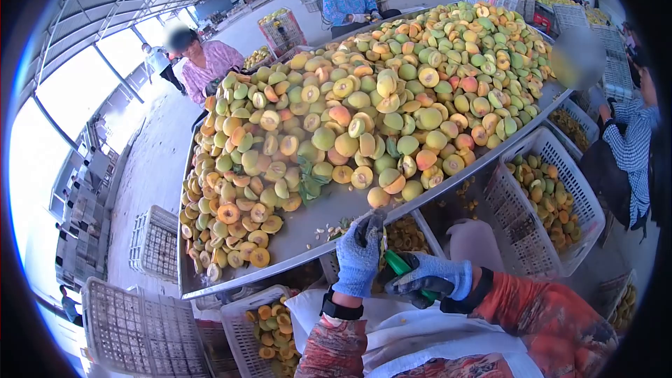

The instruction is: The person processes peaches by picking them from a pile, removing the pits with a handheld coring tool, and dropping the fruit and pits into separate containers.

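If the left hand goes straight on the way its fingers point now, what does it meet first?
The left hand points up and away over the metal table. Straight ahead lies the lone peach at the pile's near edge, probably the first thing it meets; depth is hard to judge.

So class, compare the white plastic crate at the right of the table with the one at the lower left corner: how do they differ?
The right crate stands open side up and holds cut fruit halves; the lower-left crate shows no fruit and lies tipped, its gridded side facing the camera. The right crate sits close to the table's edge, beside a co-worker in a checked sleeve; the lower-left crate sits below the table's near corner. Both are white plastic lattice.
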`<state>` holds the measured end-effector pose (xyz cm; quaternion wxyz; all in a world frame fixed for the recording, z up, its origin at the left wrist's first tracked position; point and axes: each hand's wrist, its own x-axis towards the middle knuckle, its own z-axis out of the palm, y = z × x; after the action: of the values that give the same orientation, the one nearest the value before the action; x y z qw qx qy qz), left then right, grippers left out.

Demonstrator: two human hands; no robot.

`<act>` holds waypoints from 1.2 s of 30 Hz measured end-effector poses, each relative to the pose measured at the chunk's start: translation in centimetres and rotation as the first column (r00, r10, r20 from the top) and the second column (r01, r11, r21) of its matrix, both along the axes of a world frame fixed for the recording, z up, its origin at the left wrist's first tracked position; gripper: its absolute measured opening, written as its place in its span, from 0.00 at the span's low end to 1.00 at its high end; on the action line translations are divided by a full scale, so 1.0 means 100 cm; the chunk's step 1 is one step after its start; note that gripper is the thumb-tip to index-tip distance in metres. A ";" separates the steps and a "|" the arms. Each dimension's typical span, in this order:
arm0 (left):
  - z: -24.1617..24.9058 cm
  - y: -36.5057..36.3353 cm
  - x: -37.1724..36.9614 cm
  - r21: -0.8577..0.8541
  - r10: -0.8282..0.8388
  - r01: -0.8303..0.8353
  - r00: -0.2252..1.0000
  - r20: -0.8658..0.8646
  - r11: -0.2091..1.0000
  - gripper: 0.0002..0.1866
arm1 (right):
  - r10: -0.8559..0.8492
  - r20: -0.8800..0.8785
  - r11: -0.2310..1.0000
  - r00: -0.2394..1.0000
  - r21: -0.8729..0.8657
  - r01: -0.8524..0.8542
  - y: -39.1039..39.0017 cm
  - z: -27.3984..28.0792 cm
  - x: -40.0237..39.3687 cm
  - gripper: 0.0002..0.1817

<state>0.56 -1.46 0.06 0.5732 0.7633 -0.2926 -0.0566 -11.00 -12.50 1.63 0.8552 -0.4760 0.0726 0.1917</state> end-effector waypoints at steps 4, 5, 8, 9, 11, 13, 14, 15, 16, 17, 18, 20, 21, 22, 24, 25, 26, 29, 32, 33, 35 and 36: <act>0.002 0.001 0.017 0.022 -0.088 0.104 0.920 -0.383 0.994 0.10 | 0.019 0.126 0.998 0.992 -0.068 -0.010 0.004 -0.020 0.007 0.23; 0.000 0.003 0.017 0.014 -0.086 0.097 0.929 -0.361 0.995 0.10 | 0.053 0.050 0.997 0.997 0.055 -0.055 0.001 -0.011 0.006 0.24; -0.012 0.006 0.019 -0.167 -0.130 0.041 0.817 -0.562 0.985 0.10 | 0.055 0.023 0.944 0.998 0.325 -0.060 -0.003 -0.018 0.004 0.24; -0.017 0.004 0.020 -0.248 -0.154 0.028 0.849 -0.505 0.968 0.11 | 0.095 0.038 0.887 0.995 0.451 -0.102 -0.006 -0.018 0.006 0.25; -0.022 0.005 0.019 -0.328 -0.161 0.007 0.880 -0.446 0.945 0.13 | 0.128 0.132 0.872 0.983 0.458 -0.175 -0.007 -0.005 0.005 0.21; -0.013 0.011 0.020 -0.412 -0.243 -0.004 0.802 -0.545 0.911 0.18 | 0.098 0.131 0.911 0.986 0.388 -0.142 -0.012 -0.001 0.010 0.23; -0.007 0.018 0.022 -0.567 -0.365 -0.217 0.576 -0.732 0.795 0.19 | 0.065 0.152 0.924 0.986 0.363 -0.117 -0.018 -0.012 0.012 0.20; -0.003 0.031 0.025 -0.556 -0.346 -0.229 0.581 -0.737 0.799 0.19 | 0.077 0.153 0.917 0.985 0.376 -0.130 -0.017 -0.037 0.015 0.20; -0.001 0.049 0.027 -0.469 -0.230 -0.252 0.621 -0.749 0.846 0.19 | 0.050 0.270 0.892 0.962 -0.445 0.078 -0.013 -0.068 0.019 0.20; 0.001 0.067 0.030 -0.377 -0.118 -0.270 0.655 -0.747 0.886 0.19 | 0.116 0.367 0.231 0.923 -0.914 0.334 -0.008 -0.086 0.017 0.20; -0.004 0.089 0.033 -0.342 -0.029 -0.272 0.744 -0.668 0.900 0.20 | 0.102 0.369 0.239 0.924 -0.911 0.337 -0.007 -0.090 0.012 0.20; -0.026 0.148 0.037 -0.146 0.193 -0.311 0.830 -0.524 0.939 0.22 | 0.146 0.216 0.319 0.965 -0.934 0.160 -0.008 -0.094 0.005 0.19; -0.039 0.185 0.038 0.028 0.325 -0.351 0.833 -0.447 0.936 0.24 | 0.129 0.218 0.328 0.967 -0.930 0.166 -0.005 -0.096 0.002 0.19; -0.064 0.234 0.043 0.315 0.363 -0.315 0.925 -0.108 0.895 0.27 | 0.137 0.209 0.347 0.968 -0.926 0.150 -0.003 -0.097 0.000 0.19; -0.069 0.251 0.059 0.502 0.389 -0.361 0.920 0.053 0.786 0.31 | 0.174 0.191 0.384 0.966 -0.916 0.112 0.001 -0.098 0.000 0.20; -0.053 0.232 0.063 0.441 0.491 -0.388 0.859 -0.147 0.810 0.32 | 0.159 0.193 0.391 0.968 -0.913 0.118 0.002 -0.101 0.002 0.20; -0.036 0.203 0.070 0.548 0.435 -0.362 0.900 -0.005 0.754 0.30 | 0.186 0.202 0.401 0.962 -0.909 0.113 0.003 -0.104 0.003 0.20; -0.037 0.111 0.115 0.138 0.351 -0.324 0.833 -0.428 0.936 0.16 | 0.199 0.211 0.428 0.957 -0.897 0.109 -0.004 -0.106 0.009 0.21; -0.061 -0.001 0.163 0.372 0.233 -0.147 0.952 -0.198 0.917 0.18 | 0.107 0.231 0.515 0.967 -0.845 0.145 -0.020 -0.111 0.006 0.23; -0.087 -0.030 0.185 0.385 0.138 -0.112 0.990 -0.039 0.916 0.21 | 0.083 0.225 0.510 0.971 -0.847 0.153 -0.024 -0.114 0.004 0.23; -0.099 -0.085 0.186 0.594 -0.056 -0.146 0.950 0.307 0.791 0.32 | 0.077 0.130 0.518 0.989 -0.853 0.071 -0.035 -0.115 0.002 0.24; -0.096 -0.107 0.171 0.729 -0.040 -0.183 0.960 0.277 0.660 0.32 | 0.042 0.118 0.528 0.992 -0.846 0.078 -0.042 -0.106 0.002 0.25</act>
<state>17.67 -12.19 -9.50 0.1656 0.9422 -0.2877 -0.0447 -10.82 -16.74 -8.99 0.5209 -0.8415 0.1085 0.0937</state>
